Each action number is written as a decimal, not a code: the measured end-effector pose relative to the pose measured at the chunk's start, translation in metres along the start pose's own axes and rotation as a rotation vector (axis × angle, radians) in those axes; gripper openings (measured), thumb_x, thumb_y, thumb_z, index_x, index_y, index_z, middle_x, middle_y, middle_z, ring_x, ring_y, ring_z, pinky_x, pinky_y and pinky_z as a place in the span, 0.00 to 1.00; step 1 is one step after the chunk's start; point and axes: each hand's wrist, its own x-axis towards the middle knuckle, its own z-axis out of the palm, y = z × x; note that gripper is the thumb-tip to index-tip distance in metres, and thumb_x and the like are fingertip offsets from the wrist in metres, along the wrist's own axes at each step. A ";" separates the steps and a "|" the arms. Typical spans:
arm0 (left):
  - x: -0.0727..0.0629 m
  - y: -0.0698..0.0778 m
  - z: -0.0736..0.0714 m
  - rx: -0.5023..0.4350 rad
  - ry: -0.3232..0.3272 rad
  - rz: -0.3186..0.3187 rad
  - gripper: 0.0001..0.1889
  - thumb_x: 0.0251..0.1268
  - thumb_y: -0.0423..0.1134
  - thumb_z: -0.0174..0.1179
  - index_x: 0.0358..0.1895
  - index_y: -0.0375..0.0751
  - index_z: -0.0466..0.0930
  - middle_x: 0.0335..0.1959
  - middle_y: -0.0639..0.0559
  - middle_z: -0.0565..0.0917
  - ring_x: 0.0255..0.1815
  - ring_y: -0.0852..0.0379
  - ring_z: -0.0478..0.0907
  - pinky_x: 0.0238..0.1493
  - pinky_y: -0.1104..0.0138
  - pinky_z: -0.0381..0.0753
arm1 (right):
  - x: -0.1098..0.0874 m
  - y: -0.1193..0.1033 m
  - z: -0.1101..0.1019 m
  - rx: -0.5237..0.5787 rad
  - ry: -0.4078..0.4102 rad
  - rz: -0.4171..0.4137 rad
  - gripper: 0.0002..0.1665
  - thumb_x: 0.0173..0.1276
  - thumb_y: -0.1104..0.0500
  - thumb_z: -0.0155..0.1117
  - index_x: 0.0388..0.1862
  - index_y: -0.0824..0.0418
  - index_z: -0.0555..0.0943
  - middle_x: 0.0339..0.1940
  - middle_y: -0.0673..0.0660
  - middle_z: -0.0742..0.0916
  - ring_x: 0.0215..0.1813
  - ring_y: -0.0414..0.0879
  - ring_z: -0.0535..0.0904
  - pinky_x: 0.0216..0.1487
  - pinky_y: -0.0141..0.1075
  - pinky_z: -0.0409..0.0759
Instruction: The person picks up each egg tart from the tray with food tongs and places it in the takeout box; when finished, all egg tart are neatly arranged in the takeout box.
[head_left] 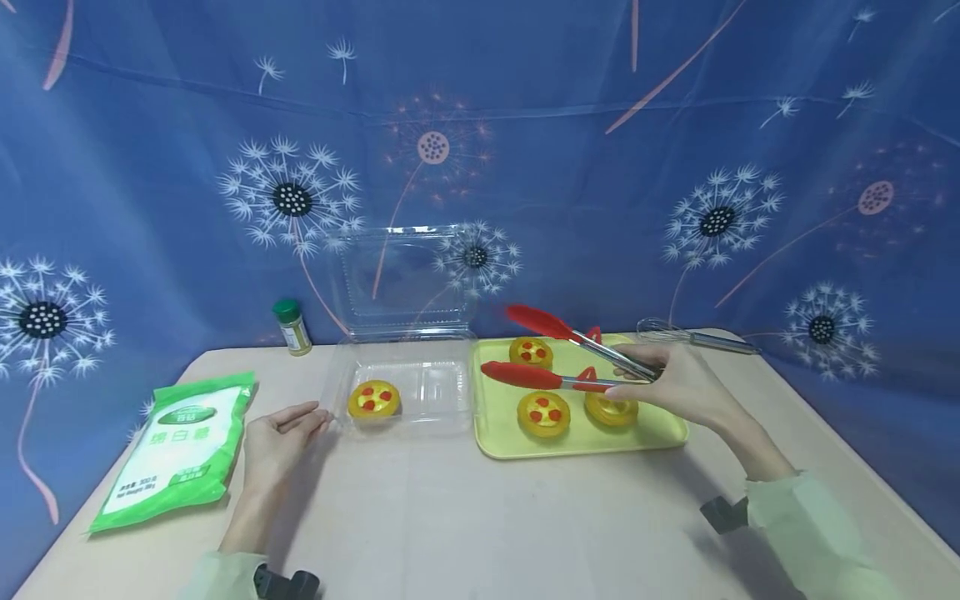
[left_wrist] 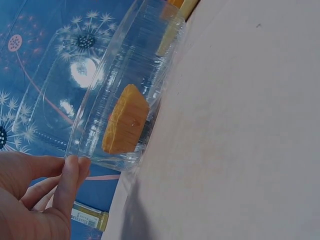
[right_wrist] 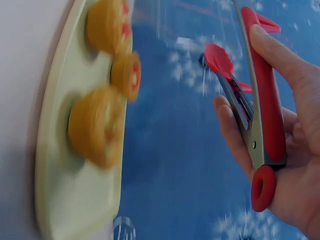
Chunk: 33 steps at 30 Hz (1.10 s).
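My right hand [head_left: 686, 387] grips a pair of tongs [head_left: 525, 375] with red tips, held spread above a yellow tray [head_left: 498, 442]. Nothing sits between the tips. On that tray are an egg tart [head_left: 543, 414] with red pieces on top, another tart [head_left: 531, 352] behind it, and a third tart [head_left: 611, 410] partly under the tongs. At the left, my left hand [head_left: 273, 442] pinches the near left corner of a clear plastic container [left_wrist: 92, 107], whose lid [head_left: 405, 283] stands up at the back. One tart [head_left: 373, 400] lies inside the container's left part.
A green and white bag [head_left: 176, 450] with printed lettering lies at the left of the table. Behind it stands a small green-capped jar [head_left: 292, 327]. A whisk [head_left: 705, 337] lies behind the tray, near a blue dandelion-patterned cloth [head_left: 570, 183].
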 end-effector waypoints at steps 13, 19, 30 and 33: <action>0.000 0.001 0.001 0.008 0.009 0.000 0.21 0.69 0.30 0.56 0.61 0.20 0.71 0.32 0.58 0.88 0.30 0.74 0.82 0.42 0.79 0.85 | -0.037 0.058 -0.038 -0.164 0.017 -0.011 0.41 0.48 0.41 0.80 0.59 0.60 0.82 0.41 0.57 0.90 0.27 0.37 0.73 0.25 0.28 0.69; 0.000 0.002 0.000 0.015 0.009 -0.004 0.21 0.69 0.29 0.56 0.62 0.20 0.70 0.37 0.50 0.88 0.31 0.74 0.83 0.43 0.77 0.85 | -0.049 0.069 -0.049 -0.184 -0.024 0.067 0.44 0.49 0.40 0.79 0.61 0.61 0.80 0.35 0.52 0.91 0.28 0.34 0.78 0.24 0.28 0.65; -0.001 0.003 -0.001 0.077 0.007 0.013 0.20 0.69 0.29 0.55 0.61 0.20 0.71 0.41 0.44 0.88 0.31 0.75 0.82 0.42 0.78 0.85 | -0.059 0.085 -0.051 -0.246 -0.014 0.080 0.46 0.45 0.40 0.81 0.60 0.63 0.80 0.35 0.55 0.90 0.25 0.35 0.71 0.22 0.28 0.65; -0.001 0.002 0.000 0.061 0.016 0.027 0.20 0.69 0.29 0.56 0.60 0.19 0.72 0.36 0.51 0.88 0.31 0.75 0.82 0.41 0.79 0.85 | -0.060 0.087 -0.050 -0.237 -0.018 0.067 0.45 0.45 0.43 0.81 0.59 0.65 0.80 0.29 0.50 0.89 0.22 0.35 0.67 0.18 0.28 0.61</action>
